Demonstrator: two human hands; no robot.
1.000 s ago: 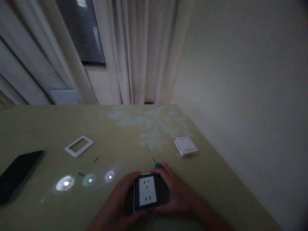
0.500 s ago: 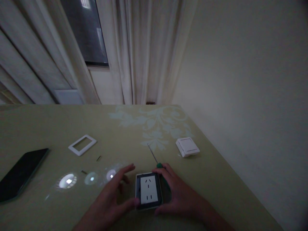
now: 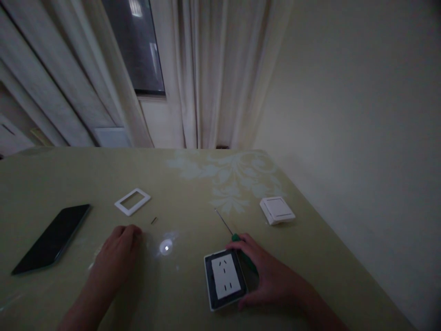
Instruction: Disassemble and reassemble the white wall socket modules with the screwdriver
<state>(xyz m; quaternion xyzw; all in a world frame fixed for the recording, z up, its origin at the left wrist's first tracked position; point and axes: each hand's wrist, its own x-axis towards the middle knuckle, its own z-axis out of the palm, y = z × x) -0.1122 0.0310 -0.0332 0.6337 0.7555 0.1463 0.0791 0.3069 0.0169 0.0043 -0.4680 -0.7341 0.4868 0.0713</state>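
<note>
A wall socket (image 3: 225, 278) with a white face and a dark surround sits on the table. Curled about its right side is my right hand (image 3: 263, 271), fingertips at the upper corner and thumb at the lower edge. The green handle of a screwdriver (image 3: 236, 237) runs under that palm, its shaft pointing away to the upper left; whether the palm grips it is unclear. My left hand (image 3: 117, 250) is down on the table to the left, fingers pinched together; the fingertips hide whatever is in them. Near them lies a small dark screw (image 3: 154, 220).
A white frame (image 3: 123, 205) lies beyond my left hand. To the far left is a dark tablet-like slab (image 3: 51, 239). A white switch (image 3: 277, 210) rests at right, near the table's edge and the wall (image 3: 354, 138). Curtains (image 3: 210, 69) hang behind the table.
My left hand has left the socket, moved left and closed where another small dark piece lay. The socket has turned slightly in my right hand. The view has shifted a little left.
</note>
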